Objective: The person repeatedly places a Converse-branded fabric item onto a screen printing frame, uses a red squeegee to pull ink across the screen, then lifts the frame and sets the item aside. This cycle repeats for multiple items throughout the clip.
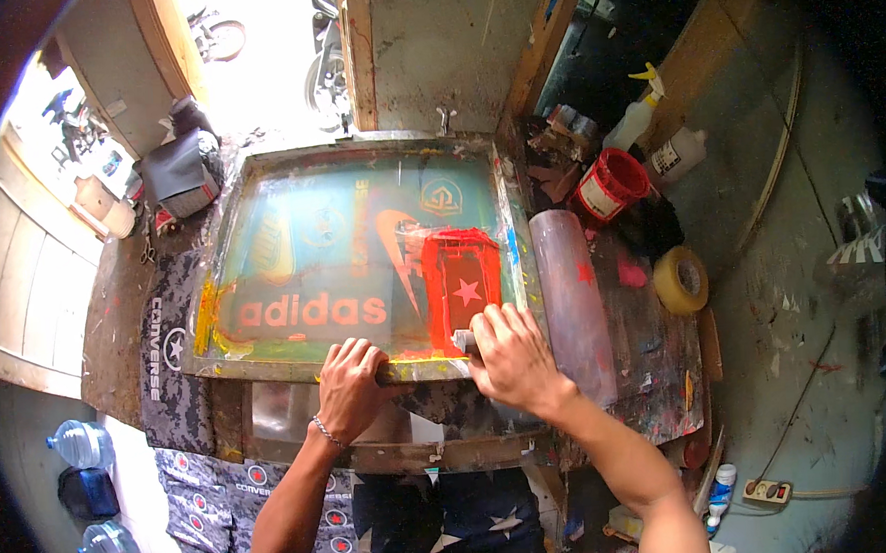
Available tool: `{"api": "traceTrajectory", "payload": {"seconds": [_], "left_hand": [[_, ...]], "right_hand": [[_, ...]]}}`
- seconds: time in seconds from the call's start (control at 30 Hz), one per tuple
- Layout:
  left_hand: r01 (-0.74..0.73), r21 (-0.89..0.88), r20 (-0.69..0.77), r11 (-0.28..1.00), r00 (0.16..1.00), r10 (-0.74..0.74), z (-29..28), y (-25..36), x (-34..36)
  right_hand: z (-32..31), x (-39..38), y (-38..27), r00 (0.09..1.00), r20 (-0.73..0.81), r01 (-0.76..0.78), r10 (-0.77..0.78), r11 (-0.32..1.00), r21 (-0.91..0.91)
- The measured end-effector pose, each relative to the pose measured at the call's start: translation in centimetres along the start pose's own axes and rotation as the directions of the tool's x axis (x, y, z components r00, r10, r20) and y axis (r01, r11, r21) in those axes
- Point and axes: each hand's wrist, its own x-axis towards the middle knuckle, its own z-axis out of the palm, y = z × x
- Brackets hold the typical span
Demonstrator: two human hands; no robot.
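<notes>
A screen printing frame (222, 228) with green mesh lies on the bench in front of me, its mesh carrying several logo and lettering stencils. Wet red ink (435, 277) surrounds a star stencil (467, 293) at the mesh's near right. My left hand (350, 383) is closed over the frame's near edge, left of the ink. Beside the ink, at the near right edge, my right hand (515, 358) is closed around what looks like a small squeegee (461, 342); only its grey end shows, the rest being hidden by my fingers.
Right of the frame lie a clear plastic roll (575, 305), a red ink tub (611, 186), a spray bottle (637, 111) and a tape roll (681, 280). Printed camouflage fabric (200, 510) is below the bench. Scissors (148, 250) and a black box (181, 175) sit left.
</notes>
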Motion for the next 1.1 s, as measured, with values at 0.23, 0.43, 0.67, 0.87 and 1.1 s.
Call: {"api": "traceTrajectory", "payload": {"seconds": [0.23,0.43,0.67,0.87,1.1], "left_hand": [[-0.05,0.134,-0.406,0.99,0.908,0.101,-11.1,2.4,6.1],[-0.126,-0.054,-0.179,0.991,0.977,0.114,-2.3,3.9,3.3],[0.062,0.11,0.143,0.992,0.987,-0.077,1.4,-0.2,-9.6],[0.66,-0.148,-0.376,0.737,0.652,-0.659,0.3,0.5,-21.1],[0.4,-0.916,0.187,0.009,0.448,-0.874,1.3,-3.2,-23.9]], "right_hand": [[-9.9,7.1,2.0,0.891,-0.45,0.01,-0.056,0.995,-0.103],[-19.0,16.8,3.6,0.888,-0.426,-0.159,0.171,0.985,0.065],[-21.5,21.4,5.9,0.868,-0.365,-0.33,0.336,0.94,0.081],[-21.8,23.8,13.6,0.889,-0.358,0.249,-0.285,0.958,-0.145],[-23.2,26.6,16.8,0.975,-0.143,0.195,-0.169,0.961,0.197]]}}
